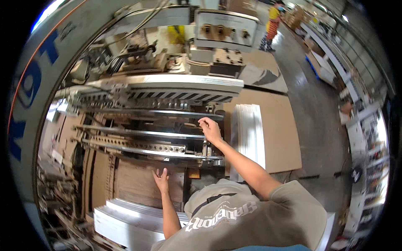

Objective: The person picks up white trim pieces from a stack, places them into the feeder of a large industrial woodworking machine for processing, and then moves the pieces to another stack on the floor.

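Note:
My left hand (161,179) is raised over the near side of a machine, beside a brown board (136,178). Its fingers and thumb are spread, with nothing between them. Farther forward and to the right, my right hand (212,131) hovers by the right end of the machine's metal rails (159,134). Its fingers are bent and close together, and no object shows in them; whether it touches a rail I cannot tell. A row of round holes runs along a bar (142,146) between the two hands.
White strips are stacked on cardboard (282,138) at the right; another white stack (125,224) lies near left. Above the rails is a striped beam (180,95). A box with several knobs (226,29) stands at the back. One person (272,27) stands far off, back right.

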{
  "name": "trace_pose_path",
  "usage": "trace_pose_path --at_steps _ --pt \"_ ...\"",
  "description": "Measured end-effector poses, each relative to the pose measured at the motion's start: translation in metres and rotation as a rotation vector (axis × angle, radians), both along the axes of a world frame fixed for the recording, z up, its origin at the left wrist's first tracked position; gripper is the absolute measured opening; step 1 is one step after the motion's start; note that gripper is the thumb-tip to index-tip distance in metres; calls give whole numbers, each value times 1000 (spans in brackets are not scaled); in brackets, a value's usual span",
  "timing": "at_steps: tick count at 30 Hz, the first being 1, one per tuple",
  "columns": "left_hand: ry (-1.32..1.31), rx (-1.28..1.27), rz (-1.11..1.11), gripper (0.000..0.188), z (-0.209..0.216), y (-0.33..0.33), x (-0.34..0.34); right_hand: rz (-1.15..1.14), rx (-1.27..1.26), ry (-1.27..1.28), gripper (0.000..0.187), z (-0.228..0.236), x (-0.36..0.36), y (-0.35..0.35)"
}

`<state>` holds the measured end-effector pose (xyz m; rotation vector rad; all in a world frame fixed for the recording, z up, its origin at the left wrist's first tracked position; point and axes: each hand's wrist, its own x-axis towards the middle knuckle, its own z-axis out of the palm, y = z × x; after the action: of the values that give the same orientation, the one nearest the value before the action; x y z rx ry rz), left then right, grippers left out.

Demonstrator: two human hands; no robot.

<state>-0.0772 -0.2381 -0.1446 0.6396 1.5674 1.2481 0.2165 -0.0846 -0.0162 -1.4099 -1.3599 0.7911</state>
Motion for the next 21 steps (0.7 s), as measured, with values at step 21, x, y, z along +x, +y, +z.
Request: trace_pose_path --at_steps 21 --pt "-138 -167 -85 24 101 106 60 -340 -1301 -158 42 -221 165 -391"
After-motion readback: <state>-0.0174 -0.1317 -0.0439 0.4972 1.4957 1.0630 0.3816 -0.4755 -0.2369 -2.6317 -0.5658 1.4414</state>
